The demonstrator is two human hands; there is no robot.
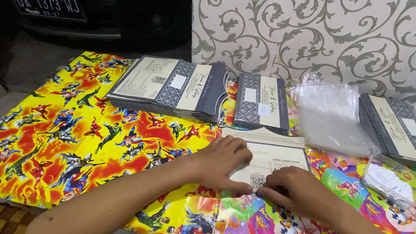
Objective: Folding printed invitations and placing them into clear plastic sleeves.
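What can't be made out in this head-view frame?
- Card: its near edge and lower part are covered by the left hand and right hand.
- Clear plastic bags: too hazy to show their contents.
- Small bag of white slips: slips too small to tell apart.
- Right-hand dark stack: its lower part is hidden behind the bags.

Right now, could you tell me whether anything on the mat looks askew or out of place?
Nothing looks spilled or damaged. The left stack of cards is fanned, its edges not squared, unlike the neat middle stack. The left hand and right hand press one cream card flat, lying straight on the mat.
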